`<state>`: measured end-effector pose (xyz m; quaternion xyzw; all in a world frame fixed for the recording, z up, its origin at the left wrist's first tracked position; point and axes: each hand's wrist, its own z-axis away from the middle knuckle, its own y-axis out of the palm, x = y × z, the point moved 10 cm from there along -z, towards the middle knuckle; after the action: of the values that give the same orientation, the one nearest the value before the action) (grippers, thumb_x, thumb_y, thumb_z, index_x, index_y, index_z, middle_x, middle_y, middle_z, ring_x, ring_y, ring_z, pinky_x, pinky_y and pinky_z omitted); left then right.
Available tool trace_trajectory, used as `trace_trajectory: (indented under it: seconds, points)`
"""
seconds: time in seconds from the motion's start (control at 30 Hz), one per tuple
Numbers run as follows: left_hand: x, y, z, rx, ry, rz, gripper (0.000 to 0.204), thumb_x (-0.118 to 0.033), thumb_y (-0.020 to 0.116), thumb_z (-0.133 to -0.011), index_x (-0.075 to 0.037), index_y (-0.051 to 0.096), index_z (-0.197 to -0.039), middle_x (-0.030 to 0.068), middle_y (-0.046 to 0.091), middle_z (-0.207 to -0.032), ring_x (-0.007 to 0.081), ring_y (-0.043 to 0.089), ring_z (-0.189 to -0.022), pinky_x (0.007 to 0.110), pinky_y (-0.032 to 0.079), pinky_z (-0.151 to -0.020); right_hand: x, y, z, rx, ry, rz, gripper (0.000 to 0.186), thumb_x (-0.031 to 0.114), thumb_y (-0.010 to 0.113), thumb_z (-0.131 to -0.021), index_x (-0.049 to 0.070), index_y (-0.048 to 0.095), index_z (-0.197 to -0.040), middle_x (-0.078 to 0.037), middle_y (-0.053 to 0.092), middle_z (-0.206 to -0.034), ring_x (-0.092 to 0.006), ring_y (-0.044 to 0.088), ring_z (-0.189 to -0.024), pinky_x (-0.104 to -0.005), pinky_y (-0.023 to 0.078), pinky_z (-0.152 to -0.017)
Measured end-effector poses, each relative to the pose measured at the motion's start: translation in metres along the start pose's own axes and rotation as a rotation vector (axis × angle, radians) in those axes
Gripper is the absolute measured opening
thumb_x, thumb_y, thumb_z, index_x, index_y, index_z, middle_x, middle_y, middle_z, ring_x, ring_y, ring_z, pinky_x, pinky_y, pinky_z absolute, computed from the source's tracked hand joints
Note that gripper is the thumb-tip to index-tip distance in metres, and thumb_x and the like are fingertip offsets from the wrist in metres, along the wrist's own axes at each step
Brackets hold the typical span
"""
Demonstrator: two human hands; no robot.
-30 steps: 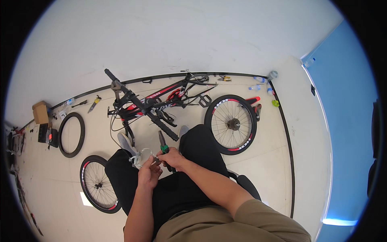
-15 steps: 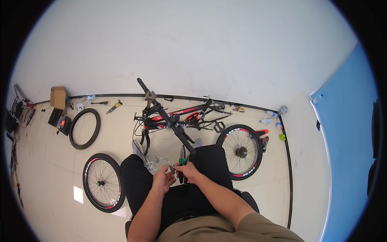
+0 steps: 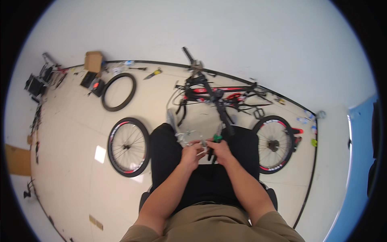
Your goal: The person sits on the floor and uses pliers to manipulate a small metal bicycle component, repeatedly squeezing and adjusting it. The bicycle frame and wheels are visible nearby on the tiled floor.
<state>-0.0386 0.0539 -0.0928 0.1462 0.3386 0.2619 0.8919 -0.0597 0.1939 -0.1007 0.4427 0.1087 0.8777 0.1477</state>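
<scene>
Both hands are between my knees, above my lap. My left hand (image 3: 192, 154) has its fingers closed on a silver bicycle part (image 3: 186, 138), apparently a brake arm assembly, though slightly blurred. My right hand (image 3: 220, 150) grips black-and-green pliers (image 3: 217, 138), with its fingertips beside the right end of the silver part. Just beyond lies a black-and-red bicycle frame (image 3: 215, 90), its handlebar (image 3: 219, 113) angled across it toward my right knee.
Wheels lie on the floor left (image 3: 127, 147) and right (image 3: 273, 145). Behind are a loose tyre (image 3: 119, 109), cardboard box (image 3: 93, 62), yellow tool (image 3: 154, 74) and plastic bottles (image 3: 306, 117) along the wall. A blue panel (image 3: 352, 161) stands at right; chairs (image 3: 35, 86) at far left.
My view has swung, so the bicycle and wheels sit farther right in the picture. Both hands stay together in my lap on the silver part and pliers.
</scene>
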Motion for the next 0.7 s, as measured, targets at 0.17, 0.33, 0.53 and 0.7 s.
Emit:
trace_trajectory:
  seconds: [0.17, 0.33, 0.53, 0.7]
  points:
    - [0.002, -0.007, -0.005, -0.017, 0.055, -0.018, 0.025, -0.008, 0.077, -0.081, -0.013, 0.065, -0.103, -0.0002, 0.064, -0.092, 0.0155, 0.060, -0.086, 0.040, 0.051, -0.079, 0.005, 0.004, -0.001, 0.014, -0.015, 0.006, 0.018, 0.012, 0.074, -0.086, 0.001, 0.069, -0.099, -0.004, 0.065, -0.077, -0.0152, 0.062, -0.066, -0.0318, 0.052, -0.062]
    - [0.008, -0.003, -0.011, -0.037, 0.030, -0.028, 0.025, -0.014, 0.078, -0.086, -0.012, 0.064, -0.107, 0.0001, 0.065, -0.094, 0.0147, 0.060, -0.087, 0.036, 0.052, -0.076, 0.013, 0.003, -0.001, 0.050, 0.000, 0.058, 0.012, 0.011, 0.068, -0.092, 0.002, 0.066, -0.100, -0.004, 0.064, -0.081, -0.0160, 0.062, -0.070, -0.0323, 0.053, -0.064]
    - [0.006, -0.002, -0.011, -0.025, 0.006, -0.018, 0.031, -0.015, 0.079, -0.087, -0.008, 0.064, -0.113, 0.0020, 0.065, -0.096, 0.0156, 0.060, -0.088, 0.035, 0.052, -0.077, 0.015, 0.006, -0.002, 0.045, 0.003, 0.066, 0.008, 0.011, 0.068, -0.092, 0.004, 0.065, -0.096, -0.005, 0.063, -0.075, -0.0172, 0.062, -0.065, -0.0319, 0.051, -0.061]
    - [0.004, 0.001, -0.010, -0.011, 0.015, -0.108, 0.035, -0.017, 0.081, -0.086, -0.003, 0.065, -0.113, 0.0046, 0.065, -0.096, 0.0162, 0.061, -0.087, 0.034, 0.053, -0.079, 0.022, 0.006, 0.002, 0.036, -0.012, 0.055, 0.010, 0.011, 0.069, -0.092, 0.002, 0.067, -0.095, -0.005, 0.064, -0.076, -0.0163, 0.060, -0.064, -0.0318, 0.051, -0.062]
